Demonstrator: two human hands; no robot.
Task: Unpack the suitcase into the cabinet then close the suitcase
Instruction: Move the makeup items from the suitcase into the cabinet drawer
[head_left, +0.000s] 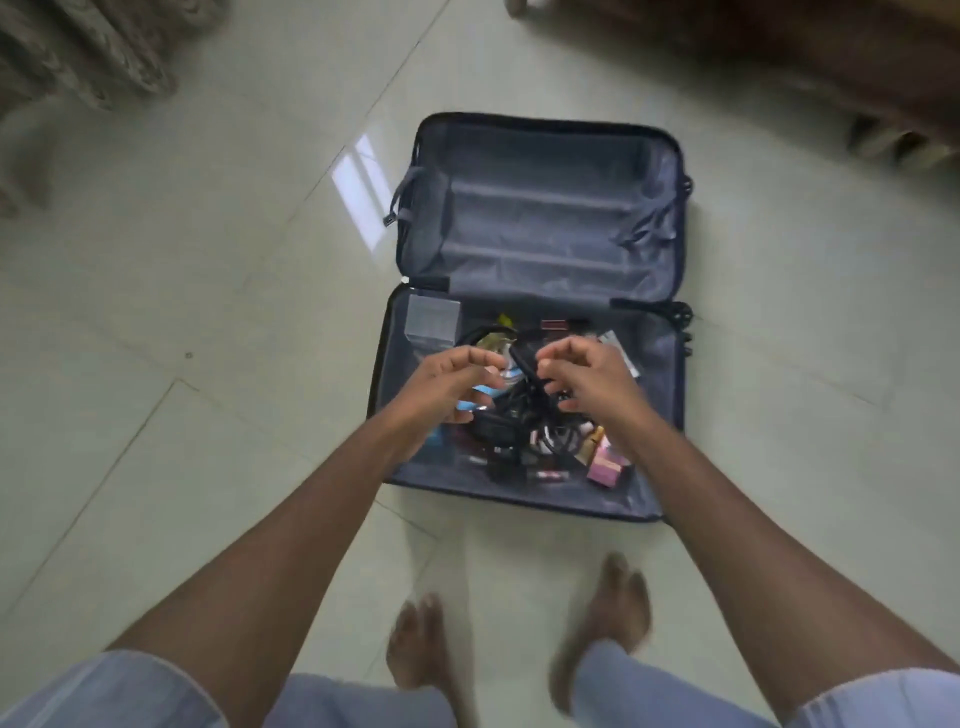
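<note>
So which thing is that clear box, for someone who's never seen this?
Find the open suitcase on the tiled floor. In its near, cluttered half, look to the far left corner: the clear plastic box sits there, see-through and squarish, apart from the black cables.

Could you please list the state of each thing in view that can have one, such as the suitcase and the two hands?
suitcase: lying fully open on the floor, far half empty, near half full of small items.
black cables: tangled in the near half, under the hands.
pink box: lying in the near right corner.
clear plastic box: in the near half's far left corner.
left hand: fingers loosely curled over the cables; grip unclear.
right hand: likewise.
</note>
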